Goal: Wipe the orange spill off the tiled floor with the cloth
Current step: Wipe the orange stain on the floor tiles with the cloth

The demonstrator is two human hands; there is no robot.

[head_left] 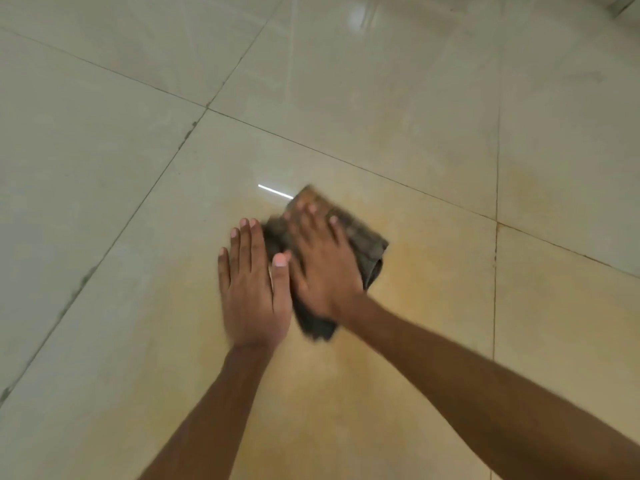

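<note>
A dark grey-brown cloth [367, 245], orange-stained at its far corner, lies crumpled on the tiled floor. My right hand [320, 261] presses flat on top of it, fingers spread. My left hand [254, 289] lies flat on the floor just left of the cloth, with its thumb touching the cloth's edge. A pale orange smear [398, 341] spreads over the tile around and below the cloth, reaching past the grout line to the right. Both hands are blurred by motion.
Glossy beige tiles [104, 168] with dark grout lines [187, 133] fill the view. A bright light reflection [275, 191] streaks the floor just beyond the cloth. A grey object's corner [623, 6] shows at the top right.
</note>
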